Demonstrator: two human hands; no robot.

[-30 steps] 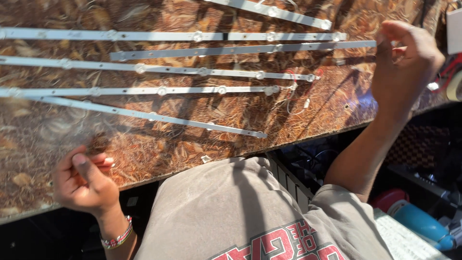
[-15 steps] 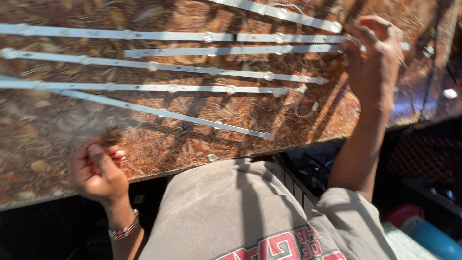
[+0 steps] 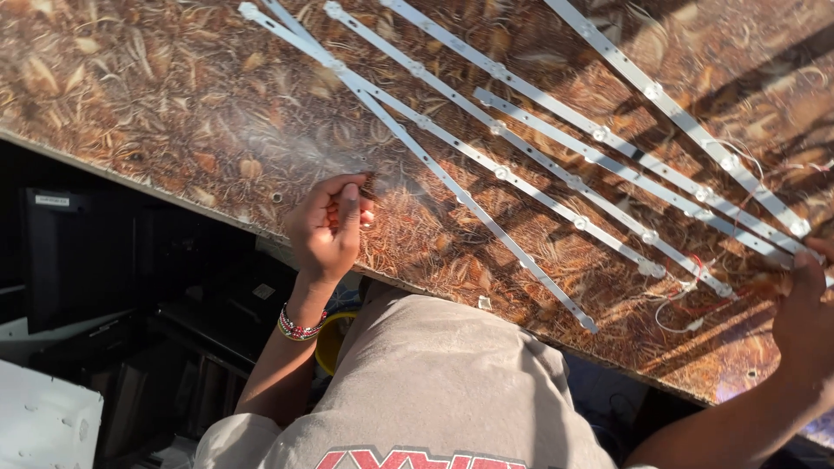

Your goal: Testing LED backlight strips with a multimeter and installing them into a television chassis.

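Observation:
Several long white LED strips [image 3: 521, 165] with round lenses lie side by side on a brown leaf-patterned tabletop [image 3: 156, 113]. My left hand [image 3: 328, 227], with a beaded bracelet on the wrist, is over the table's near edge. Its fingers are pinched on what looks like a thin clear film [image 3: 287, 148], seen only as a haze over the pattern. My right hand [image 3: 804, 317] is at the far right and partly out of frame. Its fingers close on the end of one LED strip [image 3: 782, 239], next to thin white and red wires [image 3: 686, 300].
Under the table edge on the left are dark shelves and boxes [image 3: 130, 278], and a white panel [image 3: 43, 417] lies at the bottom left. A yellow container [image 3: 328, 343] peeks out beside my grey shirt. Small holes and a white scrap [image 3: 484, 302] mark the tabletop.
The view has swung, so the strips now run diagonally. My left hand has risen over the table edge. My right hand has slid toward the strips' right ends.

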